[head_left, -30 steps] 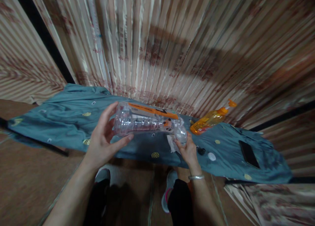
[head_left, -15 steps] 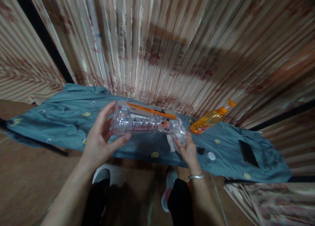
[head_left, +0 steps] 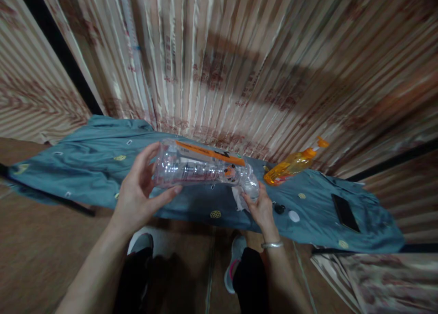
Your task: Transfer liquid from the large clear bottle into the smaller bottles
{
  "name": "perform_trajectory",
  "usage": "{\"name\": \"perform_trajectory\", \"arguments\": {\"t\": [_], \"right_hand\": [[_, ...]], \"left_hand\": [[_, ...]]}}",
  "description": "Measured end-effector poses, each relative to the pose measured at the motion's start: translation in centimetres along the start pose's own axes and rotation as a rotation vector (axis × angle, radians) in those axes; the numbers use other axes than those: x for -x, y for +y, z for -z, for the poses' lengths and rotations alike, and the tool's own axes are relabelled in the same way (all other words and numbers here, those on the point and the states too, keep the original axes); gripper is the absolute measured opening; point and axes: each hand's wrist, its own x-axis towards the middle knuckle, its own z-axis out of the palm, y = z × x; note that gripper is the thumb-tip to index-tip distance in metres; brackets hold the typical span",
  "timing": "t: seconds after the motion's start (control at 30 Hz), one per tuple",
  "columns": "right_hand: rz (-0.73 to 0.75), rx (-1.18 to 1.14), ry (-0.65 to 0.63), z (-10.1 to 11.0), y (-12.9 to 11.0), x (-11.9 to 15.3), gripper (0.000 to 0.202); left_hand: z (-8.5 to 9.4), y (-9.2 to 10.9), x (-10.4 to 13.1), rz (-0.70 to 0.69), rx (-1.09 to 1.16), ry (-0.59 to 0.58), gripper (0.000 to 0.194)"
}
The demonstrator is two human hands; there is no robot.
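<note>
A clear plastic bottle with an orange and white label lies sideways between my two hands, above the blue cloth. At its wide left end, my left hand grips it, thumb underneath and fingers behind. My right hand is closed around the narrower clear right end, with a bracelet on that wrist. A white tissue hangs just below that end, by the right fingers. Whether the tissue is held or lies on the cloth, I cannot tell.
Blue cloth covers a long narrow table. Right of my hands lie an orange pump bottle on its side, a small black object, a white disc and a black phone. A striped curtain hangs behind.
Almost nothing differs. The clear bottle and my left hand have shifted very slightly to the left; my right hand keeps its hold.
</note>
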Motion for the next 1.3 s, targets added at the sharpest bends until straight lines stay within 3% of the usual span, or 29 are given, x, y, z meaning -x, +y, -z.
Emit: {"name": "perform_trajectory", "arguments": {"t": [1.3], "right_hand": [[0.033, 0.016, 0.023, -0.41, 0.18, 0.04, 0.062]], "left_hand": [[0.15, -0.23, 0.03, 0.003, -0.006, 0.007, 0.089]]}}
